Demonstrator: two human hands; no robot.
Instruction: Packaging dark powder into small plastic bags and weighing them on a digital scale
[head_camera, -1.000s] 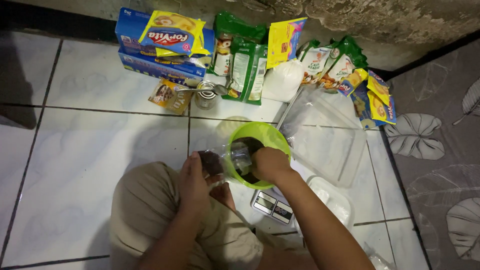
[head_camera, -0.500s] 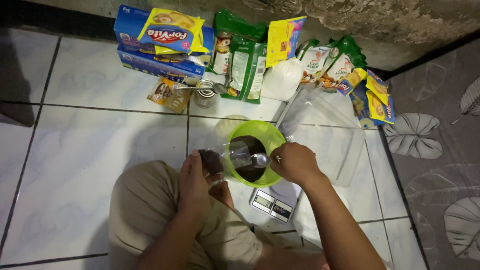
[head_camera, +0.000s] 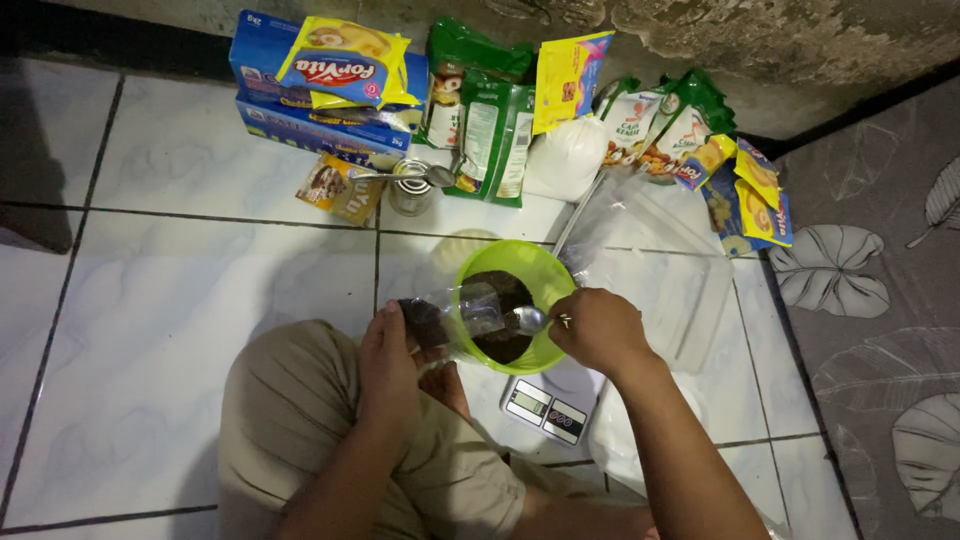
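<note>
1. The left hand (head_camera: 388, 355) reaches forward from over the bent knee, back of the hand up. Its fingers are wrapped around one end of a clear plastic bag (head_camera: 452, 315) with dark powder inside.
2. That bag lies tipped sideways, its open end leaning over the rim of the green bowl (head_camera: 543, 268).
3. The right hand (head_camera: 597, 328) comes in from the lower right with the forearm angled up toward the bowl. The fingers are curled tight around the handle of a metal spoon (head_camera: 524, 320).
4. The spoon's bowl points left, hovering just over the green bowl's inside, near the bag's mouth.
5. The green bowl holds a heap of dark brown powder (head_camera: 503, 302) and sits on a small white digital scale (head_camera: 550, 405), whose display edge pokes out toward the person.
6. The scale rests on the white tiled floor (head_camera: 200, 290), between the person's knee and a clear plastic container (head_camera: 665, 270).
7. Farther back along the wall stand a blue box (head_camera: 275, 95) with a yellow packet (head_camera: 345, 65) on top, green packets (head_camera: 480, 125), a white bag (head_camera: 565, 158), and a small tin can (head_camera: 408, 190) with a second spoon laid across it.
</note>
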